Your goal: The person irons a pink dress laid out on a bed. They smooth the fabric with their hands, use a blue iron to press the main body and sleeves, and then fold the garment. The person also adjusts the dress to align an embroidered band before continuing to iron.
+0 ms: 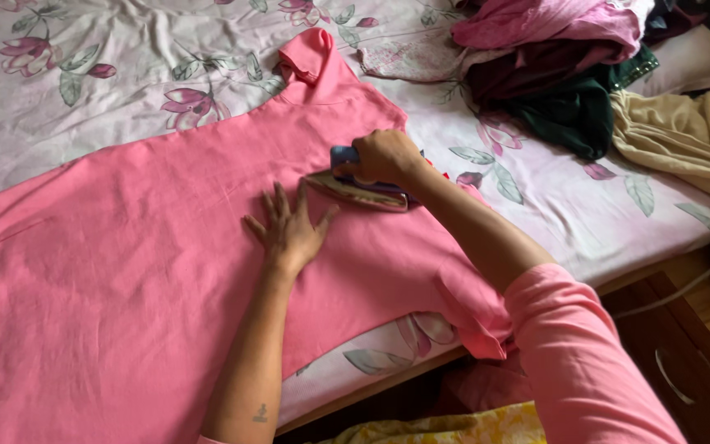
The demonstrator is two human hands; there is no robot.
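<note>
A large pink garment (pixel 125 271) lies spread flat across a bed covered with a white floral sheet (pixel 108 74). My left hand (pixel 289 226) rests flat on the garment, fingers spread, pressing the cloth down. My right hand (pixel 384 156) is closed around the blue handle of a clothes iron (pixel 355 187), whose metal soleplate sits on the garment just to the right of my left hand. A short sleeve of the garment (pixel 310 53) points toward the far side of the bed.
A heap of clothes, pink (pixel 552 25), maroon and dark green (pixel 577 111), lies at the far right of the bed. A beige cloth (pixel 692 136) hangs over the right edge. A wooden drawer (pixel 684 362) and a white cord (pixel 667 296) are below the bed edge.
</note>
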